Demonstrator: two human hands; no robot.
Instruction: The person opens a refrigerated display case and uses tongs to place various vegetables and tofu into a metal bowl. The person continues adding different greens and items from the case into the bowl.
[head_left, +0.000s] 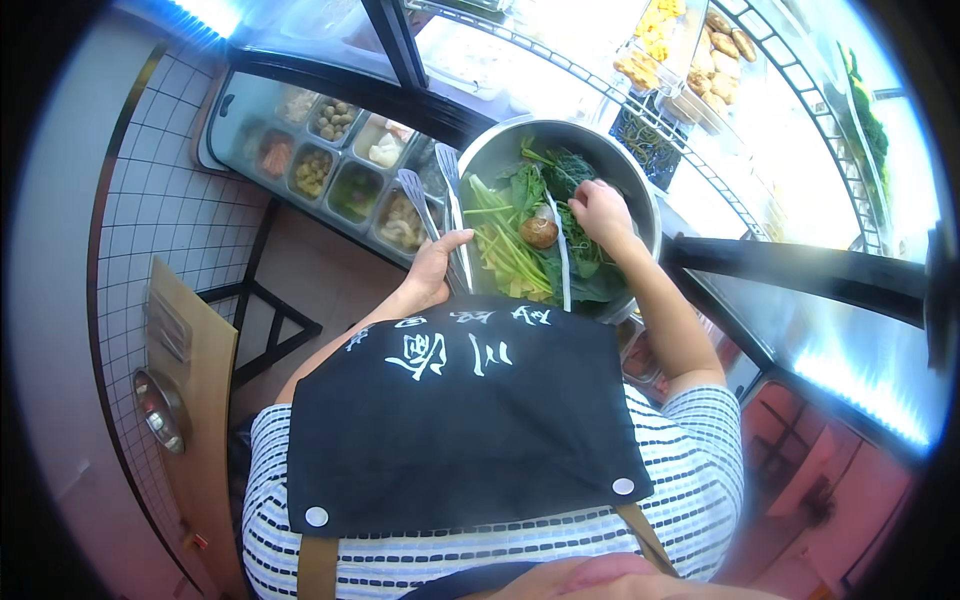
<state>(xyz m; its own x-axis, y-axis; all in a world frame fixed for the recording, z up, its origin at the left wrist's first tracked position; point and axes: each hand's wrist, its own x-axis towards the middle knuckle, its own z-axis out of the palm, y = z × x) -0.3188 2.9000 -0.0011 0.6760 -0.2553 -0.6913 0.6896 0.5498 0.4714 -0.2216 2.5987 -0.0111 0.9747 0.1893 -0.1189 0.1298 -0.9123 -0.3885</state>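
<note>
A large metal bowl [643, 170] stands in front of me, holding leafy greens [520, 192], pale green stalks [497, 240] and a round brown mushroom [538, 232]. A thin white strip [562, 250] runs down through its middle. My left hand [433, 270] is closed around metal tongs [420, 198] with slotted ends, at the bowl's left edge. The tongs' two arms point up and stand apart. Over the right part of the bowl, my right hand [603, 212] has its fingers curled in on the dark leafy greens; its fingertips are partly hidden.
Food containers [352, 190] sit in rows at the left, behind a glass edge. Beyond the bowl, a wire rack [590, 78] borders trays of potatoes [715, 70] and yellow pieces [652, 45]. A black bar [800, 265] crosses at the right. A wooden board [190, 370] holds a metal bowl [160, 408].
</note>
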